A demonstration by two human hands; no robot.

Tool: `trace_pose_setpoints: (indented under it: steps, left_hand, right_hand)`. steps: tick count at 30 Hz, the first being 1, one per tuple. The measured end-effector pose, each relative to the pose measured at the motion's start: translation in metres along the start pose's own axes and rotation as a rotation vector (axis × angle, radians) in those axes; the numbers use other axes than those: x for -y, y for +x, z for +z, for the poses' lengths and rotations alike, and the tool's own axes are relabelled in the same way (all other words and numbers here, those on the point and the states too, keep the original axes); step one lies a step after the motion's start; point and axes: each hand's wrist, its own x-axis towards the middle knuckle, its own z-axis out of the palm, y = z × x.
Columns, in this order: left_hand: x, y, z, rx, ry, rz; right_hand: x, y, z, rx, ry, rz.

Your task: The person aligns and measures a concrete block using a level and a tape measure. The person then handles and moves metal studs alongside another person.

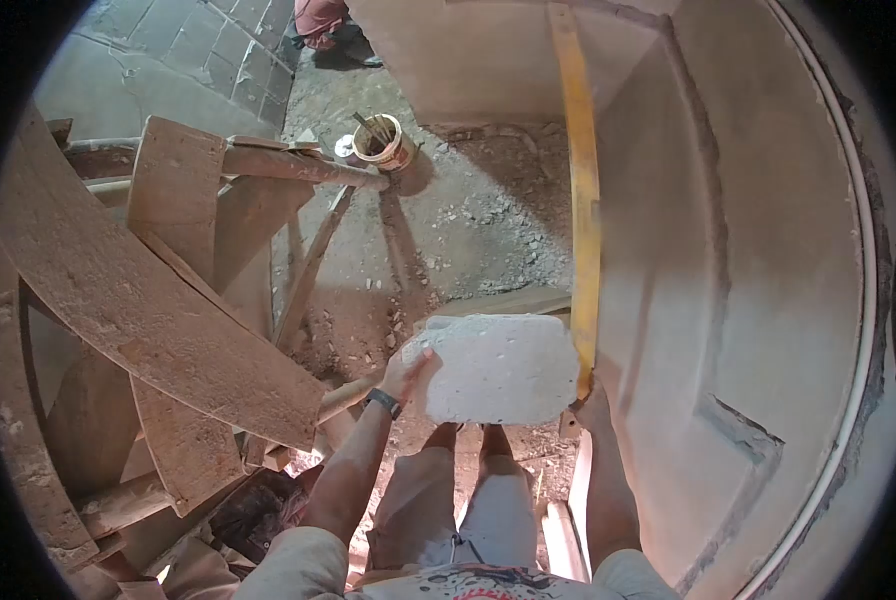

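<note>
A pale, flat slab [503,368] with rounded corners and small pits on its face is held out in front of my legs. My left hand [406,368] is closed on its left edge, thumb on top and fingers underneath. By the slab's lower right corner, my right hand [592,402] is closed around the lower end of a long yellow straightedge [583,230]. Its fingers are partly hidden, and I cannot tell whether they also touch the slab. The straightedge runs upward along the right wall.
Large wooden boards [158,300] and round poles [303,165] crowd the left side. A bucket [384,145] with tools in it stands on the rubble-strewn floor [468,240]. Smooth wall [788,250] rises on the right. Another person [323,22] is partly visible at the top.
</note>
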Motion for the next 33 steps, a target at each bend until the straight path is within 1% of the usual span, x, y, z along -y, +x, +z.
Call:
trace_pose_setpoints:
  steps: [1, 4, 6, 10, 13, 14, 16, 18, 19, 21, 22, 25, 28, 29, 31, 33]
  left_hand:
    - [-0.003, -0.002, 0.004, 0.008, -0.017, -0.007]
    - [-0.001, 0.000, 0.001, 0.033, -0.023, -0.002]
    - [0.000, 0.002, 0.001, 0.047, -0.003, 0.041]
    - [-0.006, -0.002, 0.005, 0.072, -0.011, 0.040]
    - [-0.005, -0.001, 0.002, 0.047, 0.071, 0.002]
    - [-0.004, 0.000, 0.002, 0.056, 0.044, 0.018]
    - [-0.001, 0.002, 0.002, 0.079, -0.009, 0.056]
    - [-0.002, 0.002, 0.001, 0.034, 0.101, 0.091]
    - [-0.001, 0.002, 0.001, 0.011, 0.152, 0.108]
    - [0.010, 0.010, -0.006, 0.056, 0.075, 0.121]
    - [0.015, 0.014, -0.006, 0.084, 0.035, 0.125]
    - [0.018, 0.014, -0.006, 0.008, 0.127, 0.150]
    - [0.003, 0.005, -0.001, -0.235, 0.672, 0.500]
    - [-0.009, -0.001, 0.006, -0.284, 0.861, 0.647]
    - [-0.057, -0.023, 0.040, -0.376, 1.221, 0.939]
    - [-0.059, -0.021, 0.062, -0.196, 1.035, 0.904]
  right_hand:
    - [0.008, -0.002, -0.004, 0.033, 0.025, 0.058]
    - [0.003, -0.006, 0.001, -0.003, 0.169, -0.033]
    - [-0.001, -0.005, 0.010, -0.049, 0.198, -0.085]
    - [-0.021, -0.002, 0.026, -0.246, 0.047, -0.036]
    - [-0.028, -0.013, 0.018, -0.401, -0.110, 0.034]
    - [0.046, -0.031, -0.004, -0.387, -0.273, 0.139]
    - [0.058, -0.049, -0.012, -0.454, -0.261, 0.063]
    - [0.072, -0.072, -0.018, -0.490, -0.245, 0.086]
    - [0.086, -0.088, -0.015, -0.488, -0.237, 0.152]
    - [0.104, -0.113, 0.001, -0.494, -0.115, 0.095]
    - [0.105, -0.121, 0.013, -0.468, -0.113, 0.113]
    - [0.128, -0.134, 0.051, -0.431, -0.011, 0.149]
    - [0.148, -0.135, 0.081, -0.461, -0.028, 0.141]
    - [0.156, -0.134, 0.088, -0.463, 0.029, 0.144]
    - [0.171, -0.129, 0.096, -0.470, 0.127, 0.151]
    - [0.174, -0.123, 0.105, -0.446, 0.059, 0.185]
